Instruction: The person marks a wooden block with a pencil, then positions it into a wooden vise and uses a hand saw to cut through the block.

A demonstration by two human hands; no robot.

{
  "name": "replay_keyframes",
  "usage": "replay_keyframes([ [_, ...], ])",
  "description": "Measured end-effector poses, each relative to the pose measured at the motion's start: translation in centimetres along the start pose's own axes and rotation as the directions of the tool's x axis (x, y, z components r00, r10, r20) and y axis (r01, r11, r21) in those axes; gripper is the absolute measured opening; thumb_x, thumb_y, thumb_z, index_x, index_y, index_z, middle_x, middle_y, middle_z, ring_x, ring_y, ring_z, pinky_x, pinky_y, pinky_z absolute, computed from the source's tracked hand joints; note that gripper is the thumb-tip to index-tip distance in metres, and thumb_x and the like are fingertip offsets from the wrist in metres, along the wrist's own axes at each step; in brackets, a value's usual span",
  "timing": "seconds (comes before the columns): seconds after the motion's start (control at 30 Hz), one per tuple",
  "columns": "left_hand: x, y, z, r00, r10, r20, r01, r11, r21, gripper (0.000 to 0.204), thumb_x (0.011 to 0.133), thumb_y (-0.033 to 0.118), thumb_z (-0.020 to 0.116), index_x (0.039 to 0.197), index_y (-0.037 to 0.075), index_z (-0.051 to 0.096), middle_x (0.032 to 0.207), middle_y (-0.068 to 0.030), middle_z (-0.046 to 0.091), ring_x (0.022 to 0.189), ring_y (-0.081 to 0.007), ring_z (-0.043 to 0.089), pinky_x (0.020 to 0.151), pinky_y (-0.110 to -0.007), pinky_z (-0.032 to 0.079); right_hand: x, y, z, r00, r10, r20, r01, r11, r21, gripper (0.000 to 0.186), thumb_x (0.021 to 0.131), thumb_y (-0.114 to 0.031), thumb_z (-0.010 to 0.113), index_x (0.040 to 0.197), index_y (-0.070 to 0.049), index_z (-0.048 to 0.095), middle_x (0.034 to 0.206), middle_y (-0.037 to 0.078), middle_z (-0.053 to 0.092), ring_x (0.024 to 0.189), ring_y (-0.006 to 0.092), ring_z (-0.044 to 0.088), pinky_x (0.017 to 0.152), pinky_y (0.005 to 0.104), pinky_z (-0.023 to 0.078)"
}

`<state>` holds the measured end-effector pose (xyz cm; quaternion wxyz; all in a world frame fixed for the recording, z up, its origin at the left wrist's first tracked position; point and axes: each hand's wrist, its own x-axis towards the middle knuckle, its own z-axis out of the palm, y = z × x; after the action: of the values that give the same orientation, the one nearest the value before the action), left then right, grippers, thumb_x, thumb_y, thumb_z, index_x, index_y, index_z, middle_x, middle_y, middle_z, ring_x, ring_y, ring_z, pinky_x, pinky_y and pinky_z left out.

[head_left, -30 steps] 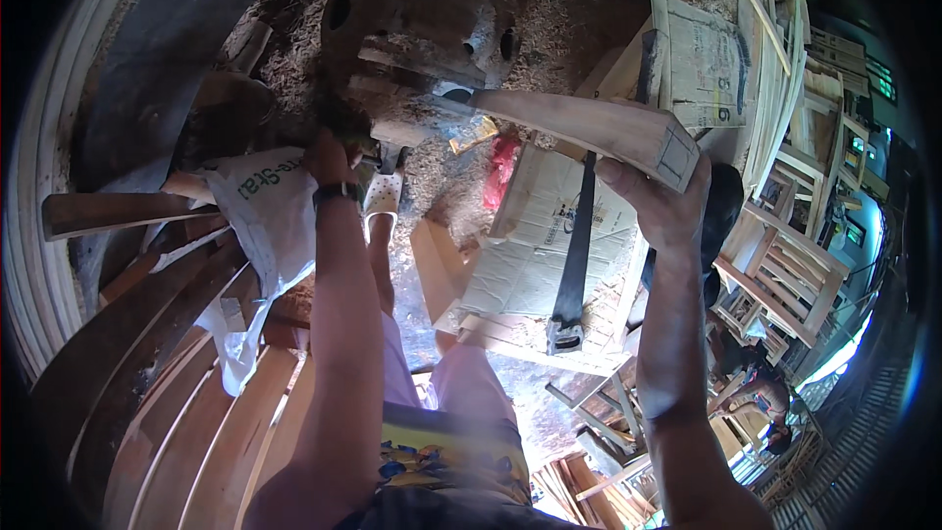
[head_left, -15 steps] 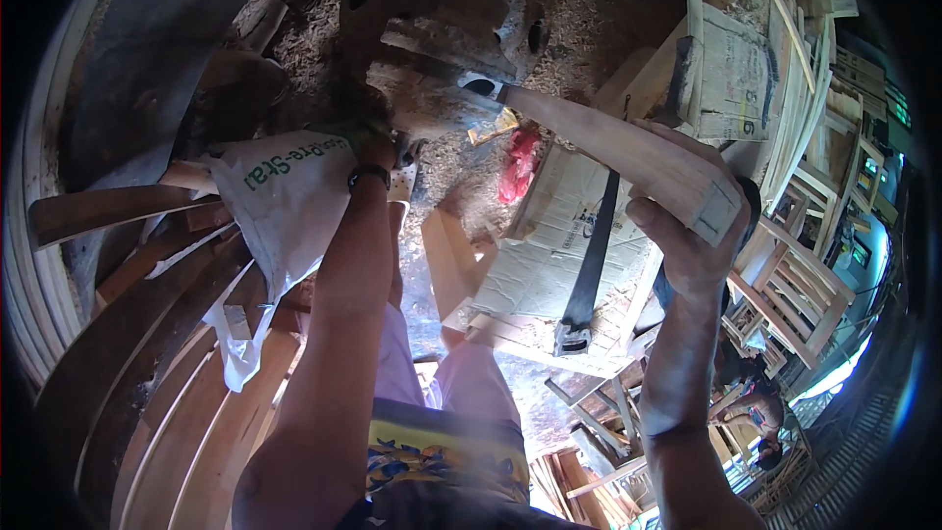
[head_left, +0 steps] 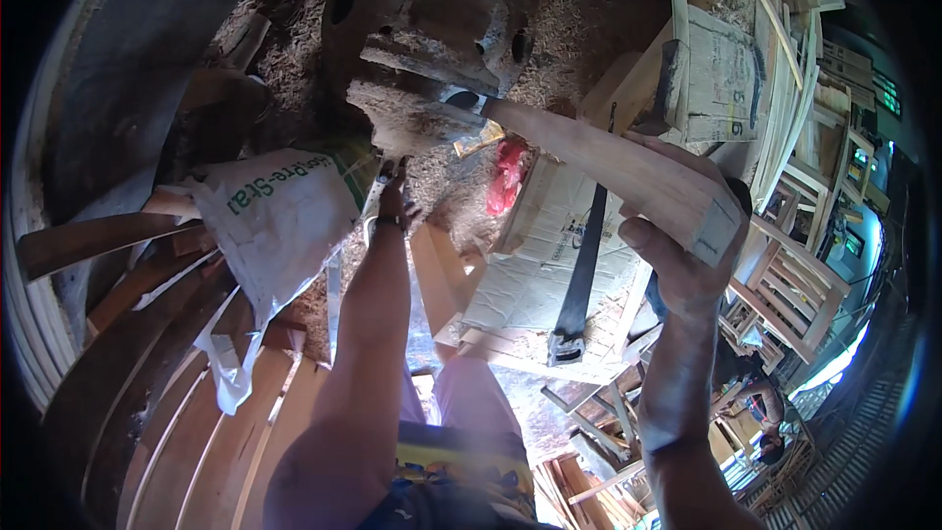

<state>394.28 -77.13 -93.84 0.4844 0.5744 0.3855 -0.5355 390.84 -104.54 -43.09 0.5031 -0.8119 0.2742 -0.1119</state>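
A long, flat piece of wood (head_left: 589, 145) slants from the right toward a dusty brown block-like body with holes (head_left: 432, 5). Its far end lies close to a bright-rimmed dark opening in that body; contact there cannot be made out. My right hand (head_left: 682, 260) is closed around the wood's near end, thumb below it. My left hand (head_left: 394, 194) is just below the dusty block's lower edge, in shadow, with fingers stretched out and thumb apart. It is near a white plastic bag (head_left: 280, 206) with green print, and nothing shows in its grasp.
A handsaw (head_left: 584, 270) lies on flattened cardboard (head_left: 525, 275) below the held wood. A red plastic scrap (head_left: 506, 177) rests on shavings. Curved boards (head_left: 147, 334) are stacked at left; wooden frames (head_left: 785, 285) and a person (head_left: 760, 407) are at right.
My left hand has come away from the bag and now shows with fingers extended beneath the dusty block. My right hand keeps its hold on the wood. The view has shifted slightly.
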Motion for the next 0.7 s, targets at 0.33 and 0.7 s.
replay_keyframes([
  [0.33, 1.1, -1.5, 5.4, 0.838, 0.474, 0.269, -0.362, 0.114, 0.925, 0.045, 0.093, 0.016, 0.054, 0.137, 0.010, 0.054, 0.118, -0.0261, 0.060, 0.103, -0.0408, 0.061, 0.084, -0.051, 0.050, -0.9, 0.7, -0.6, 0.999, -0.051, 0.007, 0.051, 0.996, -0.076, 0.072, 0.070, -0.026, 0.092, 0.126, 0.006, 0.060, 0.117, 0.016, 0.069, 0.104, 0.0228, 0.069, 0.093, 0.0334, 0.055],
  [0.7, 10.5, -2.7, 1.3, 0.739, 0.665, -0.104, -0.663, 0.746, 0.058, 0.053, 0.100, 0.044, 0.057, 0.140, 0.010, 0.051, 0.130, -0.0096, 0.057, 0.106, -0.0181, 0.058, 0.091, -0.032, 0.047, -2.2, 1.3, -0.9, 0.998, -0.063, 0.024, 0.065, 0.995, -0.076, 0.079, 0.067, -0.031, 0.094, 0.128, 0.005, 0.058, 0.120, 0.016, 0.068, 0.105, 0.0238, 0.069, 0.093, 0.0341, 0.056],
])
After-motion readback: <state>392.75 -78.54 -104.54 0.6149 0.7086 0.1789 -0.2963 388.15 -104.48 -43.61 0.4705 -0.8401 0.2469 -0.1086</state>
